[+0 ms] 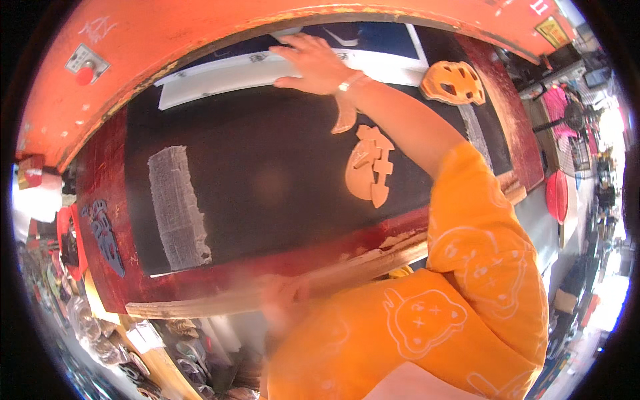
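Right hand: fingers spread, nothing grasped, positioned over the smooth, straight white rail; contact cannot be confirmed. Below these fingers: matte black sheet, flat tan cut-outs with angular outlines, and one curved tan piece near the wrist. Left hand: blurred, near the rough wooden edge; finger state cannot be determined.
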A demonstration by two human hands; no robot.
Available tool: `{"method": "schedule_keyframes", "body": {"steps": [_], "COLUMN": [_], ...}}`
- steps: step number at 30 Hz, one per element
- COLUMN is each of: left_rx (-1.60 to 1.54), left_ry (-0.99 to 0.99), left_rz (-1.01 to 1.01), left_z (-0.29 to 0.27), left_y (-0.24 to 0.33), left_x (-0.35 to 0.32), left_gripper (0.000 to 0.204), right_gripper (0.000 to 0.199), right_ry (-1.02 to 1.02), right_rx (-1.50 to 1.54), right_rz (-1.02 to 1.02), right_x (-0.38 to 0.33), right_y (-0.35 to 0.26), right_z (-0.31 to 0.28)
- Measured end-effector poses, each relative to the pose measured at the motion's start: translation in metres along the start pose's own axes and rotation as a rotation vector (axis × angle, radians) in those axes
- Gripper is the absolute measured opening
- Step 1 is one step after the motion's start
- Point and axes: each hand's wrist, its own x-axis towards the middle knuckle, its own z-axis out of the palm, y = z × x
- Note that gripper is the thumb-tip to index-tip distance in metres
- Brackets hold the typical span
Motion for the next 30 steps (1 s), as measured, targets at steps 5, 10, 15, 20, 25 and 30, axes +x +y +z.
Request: {"method": "schedule_keyframes", "body": {"steps": [5,10,15,20,25,30], "left_rx": [-0.067,-0.044,-0.014,0.292,0.240,0.279], "left_ry": [0.225,0.126,0.062,-0.046,-0.149,-0.186], "left_rz": [-0.230,0.102,0.154,-0.003,-0.164,-0.219], "left_z": [-0.048,-0.020,0.075,0.117,0.112,0.111], "left_y": [-0.021,-0.032,0.000,0.036,0.045,0.057], "left_x": [0.035,0.129,0.245,0.291,0.297,0.301], "left_gripper": [0.016,0.026,0.036,0.042,0.046,0.038], "right_gripper": [0.049,0.080,0.069,0.053,0.008,0.019], "right_ry": [-0.263,-0.179,-0.157,-0.335,-0.402,-0.329], "right_rx": [0.314,-0.057,0.113,0.392,1.027,1.316], "right_rz": [0.634,0.721,0.769,0.902,0.235,0.175], "right_x": [-0.120,-0.166,-0.153,-0.134,-0.150,-0.198], "right_y": [-0.014,-0.103,-0.109,-0.082,-0.129,-0.129], "right_z": [-0.103,-0.087,-0.082,-0.102,-0.166,-0.214]}}
